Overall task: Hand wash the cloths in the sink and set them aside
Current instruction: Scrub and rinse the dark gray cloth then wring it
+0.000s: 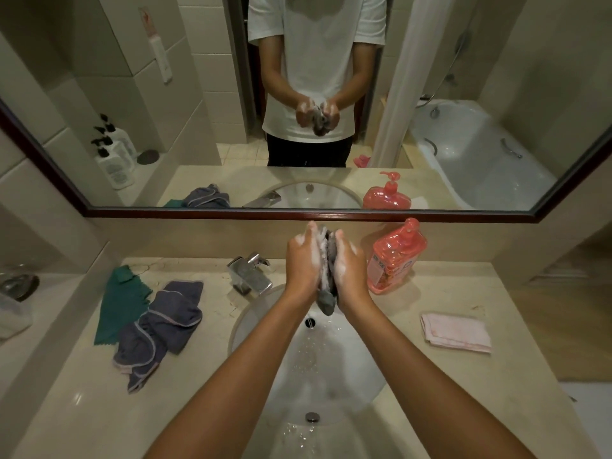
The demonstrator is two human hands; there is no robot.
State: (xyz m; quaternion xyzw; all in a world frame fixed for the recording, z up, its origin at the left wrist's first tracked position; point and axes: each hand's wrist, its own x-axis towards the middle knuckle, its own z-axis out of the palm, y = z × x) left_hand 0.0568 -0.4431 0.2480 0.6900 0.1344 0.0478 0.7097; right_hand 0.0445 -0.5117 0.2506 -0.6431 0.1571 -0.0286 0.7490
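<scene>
A wide mirror [463, 94] in a dark red frame is spread across the upper half of the frame, and a person in a white T-shirt and a white bathtub are reflected in it. Below it, a beige stone desk [447, 376] is seen across the lower half, with a white oval sink [357, 376] set into its middle; water drops are scattered in the basin. At centre left of the frame, a crumpled purple-grey cloth [159, 329] with pale trim is laid on the desk, partly over a flat green cloth [119, 303]. A folded pink cloth [455, 332] is placed on the desk at centre right, well apart from the sink. A red pump bottle [394, 256] is stood upright by the wall, just right of the hands. A chrome tap [250, 274] is fixed at the sink's far left rim. A wet grey cloth [326, 301] is held above the far end of the sink, bunched between both palms, its lower tip hanging free. The left hand [303, 263] is pressed to it with fingers curled around it, and the right hand [347, 265] likewise; both are covered in white lather.
</scene>
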